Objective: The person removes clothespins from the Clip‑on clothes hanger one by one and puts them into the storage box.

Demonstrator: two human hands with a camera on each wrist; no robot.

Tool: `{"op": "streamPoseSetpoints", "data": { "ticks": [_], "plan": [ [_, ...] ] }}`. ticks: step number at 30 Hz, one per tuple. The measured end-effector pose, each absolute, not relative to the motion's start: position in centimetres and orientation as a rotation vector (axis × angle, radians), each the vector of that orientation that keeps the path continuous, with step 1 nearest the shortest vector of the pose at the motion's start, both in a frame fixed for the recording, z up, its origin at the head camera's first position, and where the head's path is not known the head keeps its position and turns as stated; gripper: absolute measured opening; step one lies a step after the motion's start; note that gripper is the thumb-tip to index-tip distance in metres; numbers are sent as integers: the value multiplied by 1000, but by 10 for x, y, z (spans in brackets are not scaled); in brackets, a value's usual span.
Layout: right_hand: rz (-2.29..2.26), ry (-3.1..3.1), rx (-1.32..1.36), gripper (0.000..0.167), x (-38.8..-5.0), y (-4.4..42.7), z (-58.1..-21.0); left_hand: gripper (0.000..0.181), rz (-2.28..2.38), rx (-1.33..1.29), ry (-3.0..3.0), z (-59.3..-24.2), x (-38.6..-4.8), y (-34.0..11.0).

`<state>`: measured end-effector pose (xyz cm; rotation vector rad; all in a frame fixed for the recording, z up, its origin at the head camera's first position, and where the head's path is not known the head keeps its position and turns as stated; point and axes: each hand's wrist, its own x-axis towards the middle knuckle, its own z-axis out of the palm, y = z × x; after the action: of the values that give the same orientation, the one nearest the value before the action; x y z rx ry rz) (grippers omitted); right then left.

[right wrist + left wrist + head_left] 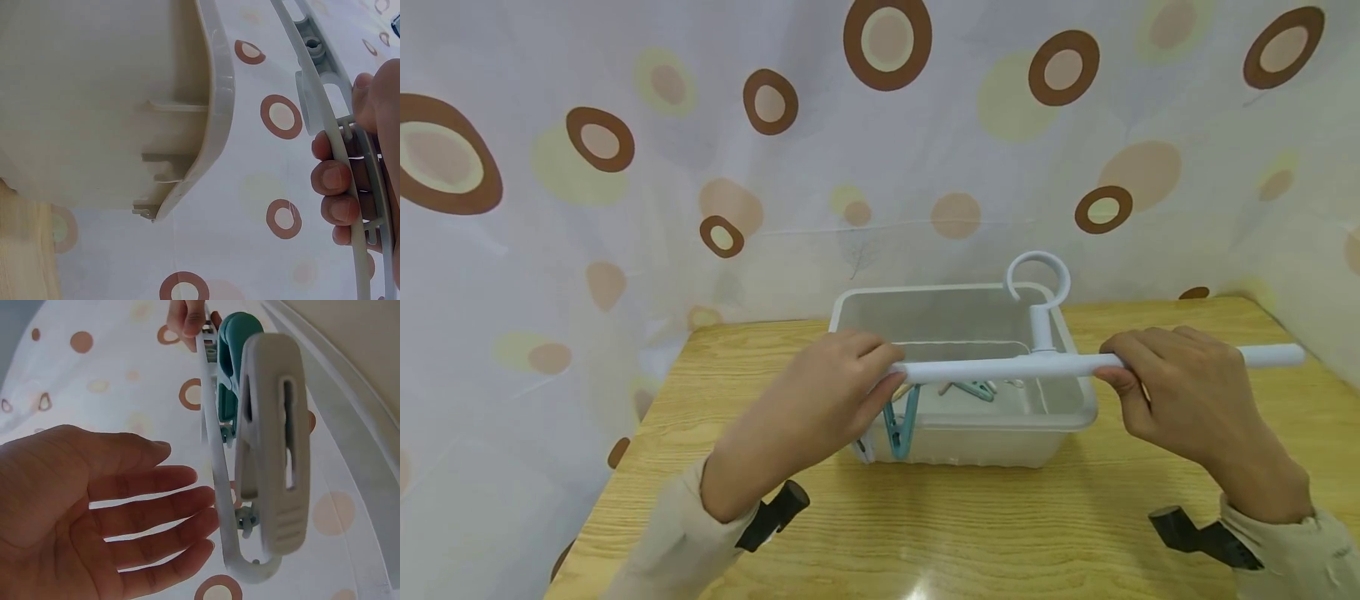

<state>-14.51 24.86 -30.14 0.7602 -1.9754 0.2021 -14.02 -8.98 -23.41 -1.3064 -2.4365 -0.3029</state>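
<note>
A pale clothes hanger [985,368] with clips is held level above a translucent bin. My right hand [1187,392] grips its bar right of the round hook [1063,283]; in the right wrist view the fingers [337,209] curl round it. My left hand [820,400] is at the bar's left end. The left wrist view shows its fingers [156,509] nearly straight, tips close to the bar; whether they touch is unclear. A teal clip [899,429] and a whitish clip [281,444] hang at that end. The bar behind my left hand is hidden in the head view.
The plastic bin [940,421] stands on a wooden table [970,525], with another teal clip [976,390] visible inside or behind the bar. A patterned sheet [925,167] rises behind the table. Black wrist mounts [775,512] sit on both sleeves.
</note>
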Motion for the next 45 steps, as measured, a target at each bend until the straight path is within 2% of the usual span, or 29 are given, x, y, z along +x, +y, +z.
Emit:
{"op": "streamPoseSetpoints", "data": {
  "ticks": [13,19,27,34,39,42,45],
  "plan": [
    [197,-1965,746,52,-143,250,-300,6,-147,-1155,-2272,-253,-109,-71],
    [194,-1964,736,52,-143,251,-299,18,-275,-1166,-2373,-267,-94,-68],
    [183,-1961,722,53,-142,251,-298,40,-969,-1066,-2802,-278,-84,-79],
    [183,-1949,718,52,-142,250,-297,37,-1395,-1020,-2943,-296,-93,-93],
    [183,-1938,731,52,-142,249,-298,40,-2269,-1181,-2572,-319,-100,-93],
    [188,-1933,735,53,-143,248,-299,50,-2795,-1097,-2203,-330,-100,-84],
    [193,-1942,734,52,-143,248,-300,48,-3061,-885,-1924,-333,-101,-72]
  ]
}}
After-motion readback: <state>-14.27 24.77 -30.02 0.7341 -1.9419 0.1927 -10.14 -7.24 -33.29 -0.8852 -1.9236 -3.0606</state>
